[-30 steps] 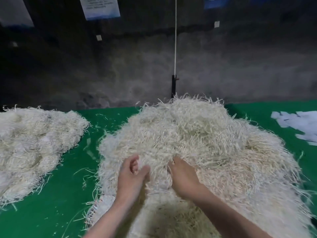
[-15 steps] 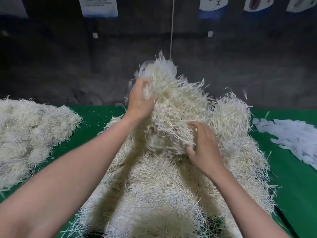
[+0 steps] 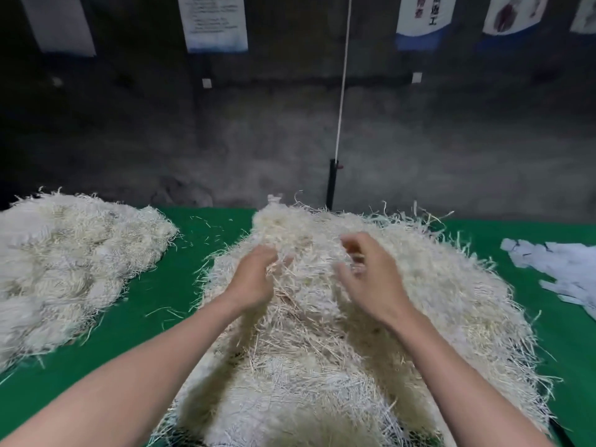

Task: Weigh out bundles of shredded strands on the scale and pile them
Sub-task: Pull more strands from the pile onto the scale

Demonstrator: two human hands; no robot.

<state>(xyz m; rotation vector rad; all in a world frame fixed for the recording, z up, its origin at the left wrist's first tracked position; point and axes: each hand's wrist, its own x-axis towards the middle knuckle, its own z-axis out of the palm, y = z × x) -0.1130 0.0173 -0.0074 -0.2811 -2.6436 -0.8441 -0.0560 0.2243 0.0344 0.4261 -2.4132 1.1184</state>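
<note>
A big heap of pale shredded strands fills the middle of the green table. Both my hands are on its upper front slope. My left hand has its fingers curled into the heap and grips a tuft of strands. My right hand hovers just over the heap, blurred, with fingers loosely bent and nothing held between them. A second, lower pile of strands lies at the left of the table. No scale is in view.
Torn white paper pieces lie at the table's right edge. A white cord hangs down to a black post behind the heap. A dark wall with hung sheets stands behind the table.
The raised bundle has come down onto the heap. My left hand dropped from high up to the heap's slope, and my right hand came off the bundle.
</note>
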